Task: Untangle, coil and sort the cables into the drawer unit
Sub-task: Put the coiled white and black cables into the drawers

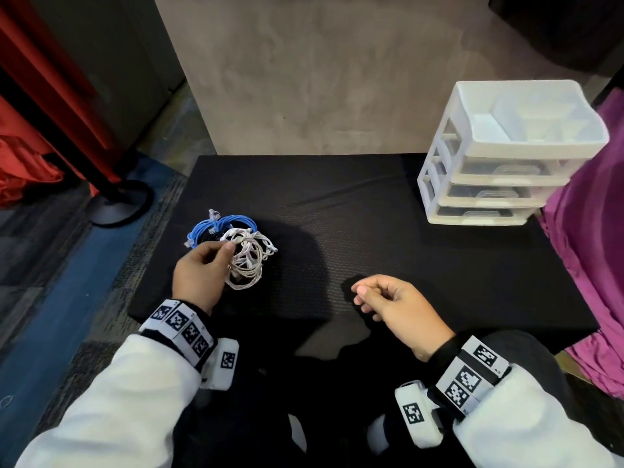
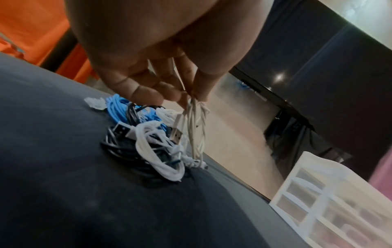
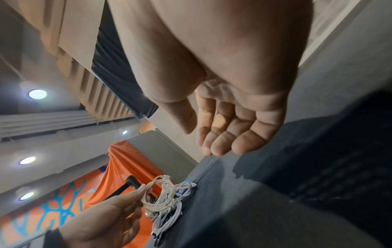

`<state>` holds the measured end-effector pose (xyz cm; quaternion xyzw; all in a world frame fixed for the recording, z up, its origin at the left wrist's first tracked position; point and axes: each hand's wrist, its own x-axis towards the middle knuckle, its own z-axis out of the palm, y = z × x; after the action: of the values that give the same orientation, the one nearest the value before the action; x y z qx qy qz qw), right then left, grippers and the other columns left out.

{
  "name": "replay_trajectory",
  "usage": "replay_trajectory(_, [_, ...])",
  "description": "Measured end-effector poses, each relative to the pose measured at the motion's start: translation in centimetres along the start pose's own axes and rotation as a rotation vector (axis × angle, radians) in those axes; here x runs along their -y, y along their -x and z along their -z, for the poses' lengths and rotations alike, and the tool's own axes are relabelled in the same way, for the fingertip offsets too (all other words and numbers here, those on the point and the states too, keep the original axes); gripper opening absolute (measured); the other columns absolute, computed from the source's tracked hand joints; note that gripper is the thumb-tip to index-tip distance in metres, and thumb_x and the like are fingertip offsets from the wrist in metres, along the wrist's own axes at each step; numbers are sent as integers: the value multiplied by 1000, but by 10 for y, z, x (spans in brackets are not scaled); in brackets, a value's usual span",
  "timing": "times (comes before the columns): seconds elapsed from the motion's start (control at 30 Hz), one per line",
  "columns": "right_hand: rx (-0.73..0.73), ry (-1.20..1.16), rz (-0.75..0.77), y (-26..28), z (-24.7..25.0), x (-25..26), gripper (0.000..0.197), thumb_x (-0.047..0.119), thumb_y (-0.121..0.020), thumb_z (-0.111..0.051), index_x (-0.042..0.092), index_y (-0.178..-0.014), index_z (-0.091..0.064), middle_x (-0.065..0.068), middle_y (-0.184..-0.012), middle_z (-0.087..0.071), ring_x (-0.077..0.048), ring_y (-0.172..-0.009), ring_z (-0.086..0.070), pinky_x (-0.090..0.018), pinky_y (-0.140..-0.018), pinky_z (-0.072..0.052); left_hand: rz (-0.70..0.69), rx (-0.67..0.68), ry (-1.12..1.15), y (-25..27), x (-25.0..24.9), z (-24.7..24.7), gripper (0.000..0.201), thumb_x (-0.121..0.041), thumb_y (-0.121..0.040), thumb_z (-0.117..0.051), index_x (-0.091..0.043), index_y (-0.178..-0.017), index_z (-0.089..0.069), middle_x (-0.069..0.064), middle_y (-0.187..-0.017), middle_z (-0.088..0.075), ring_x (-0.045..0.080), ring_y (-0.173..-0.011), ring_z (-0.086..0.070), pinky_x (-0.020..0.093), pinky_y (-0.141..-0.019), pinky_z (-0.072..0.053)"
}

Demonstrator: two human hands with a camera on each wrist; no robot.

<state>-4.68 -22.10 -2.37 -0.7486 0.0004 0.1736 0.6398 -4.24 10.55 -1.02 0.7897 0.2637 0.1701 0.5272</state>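
A tangle of cables lies on the black mat [image 1: 388,238] at the left: a blue cable [image 1: 216,226], a black cable [image 2: 127,151] and white cables [image 2: 161,154]. My left hand [image 1: 202,265] pinches a thin coiled white cable [image 1: 248,265] between thumb and fingers and holds it just above the pile; the coil [image 2: 196,130] hangs from the fingertips [image 2: 182,96] and shows again as a loop [image 3: 159,194]. My right hand [image 1: 388,300] hovers over the mat's front middle, fingers loosely curled, holding nothing [image 3: 222,134]. The white drawer unit [image 1: 506,157] stands at the back right.
The drawer unit has an open top tray [image 1: 526,119] and three closed translucent drawers. A magenta cloth [image 1: 591,258] lies right of the mat. A black post base [image 1: 118,204] and red fabric [image 1: 27,163] stand on the floor at left. A grey wall runs behind the mat.
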Motion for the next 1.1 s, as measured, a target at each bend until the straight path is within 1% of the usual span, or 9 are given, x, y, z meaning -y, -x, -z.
replay_trajectory(0.23, [-1, 4, -42, 0, 10, -5, 14, 15, -103, -62, 13, -99, -75, 1, -85, -74, -5, -74, -62, -17, -63, -47, 83, 48, -16, -7, 14, -11, 10, -29, -90, -77, -23, -95, -71, -1, -77, -73, 20, -71, -74, 52, -82, -62])
replay_trajectory(0.47, [-18, 25, -56, -2, 28, -11, 15, 18, -104, -62, 14, -101, -76, 3, -85, -75, -6, -75, -63, -19, -65, -48, -40, -18, -294, -2, 12, -10, 34, -45, -85, -76, -27, -111, -65, 2, -107, -65, 17, -90, -65, 37, -86, -54])
replay_trajectory(0.53, [-31, 17, -62, -4, 38, -12, 15, 18, -104, -61, 14, -101, -76, 3, -85, -75, -7, -76, -64, -21, -67, -48, -101, -78, -330, 2, 0, -13, 32, -42, -88, -74, -25, -113, -66, 3, -113, -58, 12, -91, -58, 31, -87, -48])
replay_trajectory(0.63, [-98, -21, -56, -14, 60, -9, 17, 18, -105, -60, 11, -102, -76, 3, -84, -75, -9, -76, -63, -23, -67, -47, -183, -102, -232, 10, -28, -29, 19, -37, -93, -67, -27, -110, -66, -1, -106, -58, 12, -83, -59, 29, -81, -48])
replay_trajectory(0.77, [-282, -244, -86, -41, 107, -5, 17, 17, -105, -58, 12, -99, -73, -1, -83, -71, -11, -67, -61, -22, -60, -46, -285, 49, -59, 21, -80, -74, 13, -27, -98, -62, -26, -110, -67, -11, -92, -62, -6, -72, -56, 14, -71, -45])
replay_trajectory(0.87, [-402, -515, -139, -61, 150, -7, 12, 21, -105, -57, 17, -105, -69, -2, -91, -70, -12, -70, -64, -25, -63, -50, -406, 198, 64, 34, -127, -124, 11, -17, -98, -62, -22, -107, -67, -10, -85, -62, -5, -67, -55, 10, -68, -44])
replay_trajectory(0.93, [-462, -657, -151, -73, 173, -11, 11, 26, -105, -58, 20, -110, -65, -1, -100, -71, -15, -81, -68, -28, -70, -54, -465, 341, 112, 43, -156, -160, 15, -17, -97, -62, -20, -110, -67, -4, -92, -62, -2, -65, -53, 14, -68, -46])
replay_trajectory(1.03, [-506, -809, -124, -90, 192, -16, 18, 25, -105, -58, 19, -122, -58, -5, -116, -69, -21, -98, -71, -37, -86, -59, -683, 622, 7, 48, -195, -207, 34, -30, -95, -60, -25, -128, -63, -4, -125, -59, 6, -97, -62, 29, -90, -53])
replay_trajectory(1.1, [-496, -868, -101, -100, 196, -18, 20, 22, -104, -57, 18, -124, -56, -6, -117, -67, -24, -103, -72, -41, -93, -58, -863, 718, -223, 51, -217, -232, 41, -34, -96, -57, -28, -137, -57, -7, -149, -48, 14, -134, -49, 37, -115, -40])
